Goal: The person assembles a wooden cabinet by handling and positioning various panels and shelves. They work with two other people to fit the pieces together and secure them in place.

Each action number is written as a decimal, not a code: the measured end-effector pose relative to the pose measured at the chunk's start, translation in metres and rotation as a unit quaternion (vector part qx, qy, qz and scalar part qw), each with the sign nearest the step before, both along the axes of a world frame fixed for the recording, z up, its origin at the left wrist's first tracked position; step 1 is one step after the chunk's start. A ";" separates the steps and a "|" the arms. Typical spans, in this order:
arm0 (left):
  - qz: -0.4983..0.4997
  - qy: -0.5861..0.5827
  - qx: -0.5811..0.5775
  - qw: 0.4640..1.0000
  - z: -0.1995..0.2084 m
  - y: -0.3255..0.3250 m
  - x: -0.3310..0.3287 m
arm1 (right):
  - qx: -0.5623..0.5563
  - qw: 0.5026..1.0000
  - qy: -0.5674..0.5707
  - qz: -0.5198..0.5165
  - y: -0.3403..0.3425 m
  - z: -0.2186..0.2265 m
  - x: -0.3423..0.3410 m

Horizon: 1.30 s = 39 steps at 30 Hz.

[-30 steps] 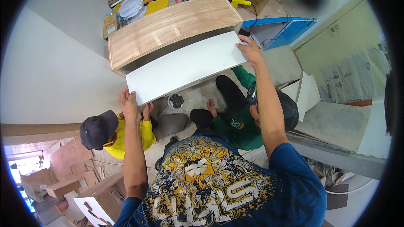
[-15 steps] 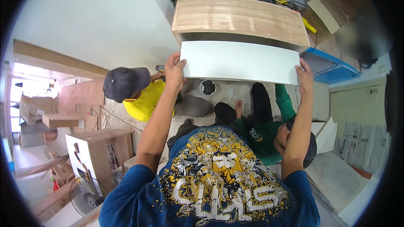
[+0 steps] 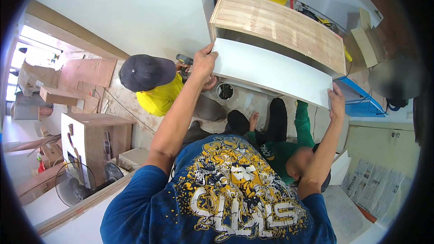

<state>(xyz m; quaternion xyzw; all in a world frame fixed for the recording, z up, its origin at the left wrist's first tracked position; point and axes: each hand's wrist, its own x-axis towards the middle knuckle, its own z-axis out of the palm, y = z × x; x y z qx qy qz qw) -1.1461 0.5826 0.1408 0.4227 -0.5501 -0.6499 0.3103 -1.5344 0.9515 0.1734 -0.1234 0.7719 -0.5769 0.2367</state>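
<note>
A long white panel [image 3: 271,68] spans the space between my two hands, in front of the opening of a plywood cabinet [image 3: 278,27]. My left hand [image 3: 205,62] is closed on the panel's left end, thumb on the white face. At the other end my right hand [image 3: 336,100] grips the lower right corner. The panel slopes down to the right, and a dark gap shows between its upper edge and the cabinet top. Whether its back touches the cabinet I cannot tell.
At left, a co-worker in a yellow shirt and dark cap [image 3: 148,73] holds a power drill [image 3: 184,59]. Another in green [image 3: 282,158] sits below my right arm. A bucket [image 3: 224,91] stands between them. A fan [image 3: 74,184] and a small cabinet [image 3: 101,124] are at lower left.
The view has turned, so the panel and cabinet now slant down to the right. Both hands keep their hold on the panel. The yellow-shirted co-worker's drill shows more fully.
</note>
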 end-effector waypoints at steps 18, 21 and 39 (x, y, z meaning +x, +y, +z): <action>0.015 -0.057 -0.003 0.998 -0.047 0.000 -0.024 | -0.003 0.998 0.016 -0.055 0.003 -0.076 -0.006; 0.008 0.023 0.071 0.997 -0.062 -0.008 -0.016 | 0.146 0.965 0.212 -0.043 -0.013 -0.091 -0.022; 0.038 0.090 0.115 0.989 -0.064 -0.014 -0.012 | -0.083 0.991 -0.075 -0.069 -0.016 -0.064 -0.004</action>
